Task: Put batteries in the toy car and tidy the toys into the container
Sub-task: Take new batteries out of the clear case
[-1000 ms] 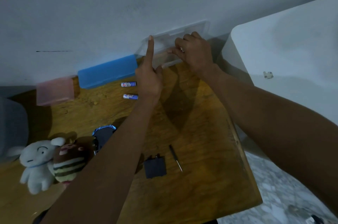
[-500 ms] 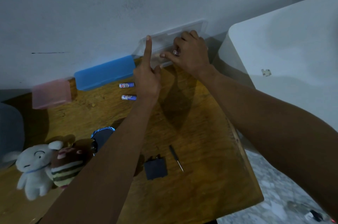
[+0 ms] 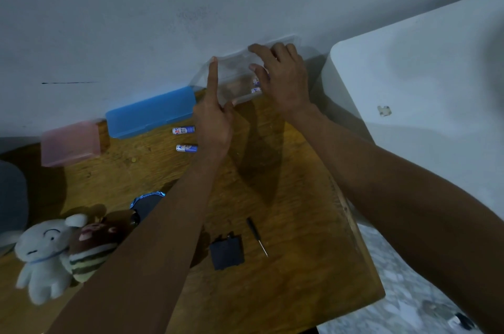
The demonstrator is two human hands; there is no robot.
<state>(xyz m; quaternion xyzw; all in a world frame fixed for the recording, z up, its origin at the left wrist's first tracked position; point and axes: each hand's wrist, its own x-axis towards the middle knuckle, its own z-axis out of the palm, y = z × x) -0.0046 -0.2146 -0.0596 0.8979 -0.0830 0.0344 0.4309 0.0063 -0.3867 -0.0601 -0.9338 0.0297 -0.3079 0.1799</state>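
**Two hands work a clear battery case at the far edge of the worktop**

Two plush toys sit at the near left of the wooden worktop, with the toy car just beyond them, partly hidden by the left forearm. Further back, a pink box and a blue case stand against the wall, and two loose batteries lie just in front of the blue case. The left hand steadies a clear plastic case at the far edge, index finger straight up along its raised lid and thumb at its near rim; its grip is loose, the other fingers curled. The right hand reaches into the case, fingers bent over more batteries inside; whether it has actually pinched one cannot be told. Near centre lie the battery cover and a small screwdriver. To the right stands a white appliance.

The case looks light and sits hard against the wall; a tug by the right hand could tip it and spill batteries, which would likely roll off the worktop's right edge.
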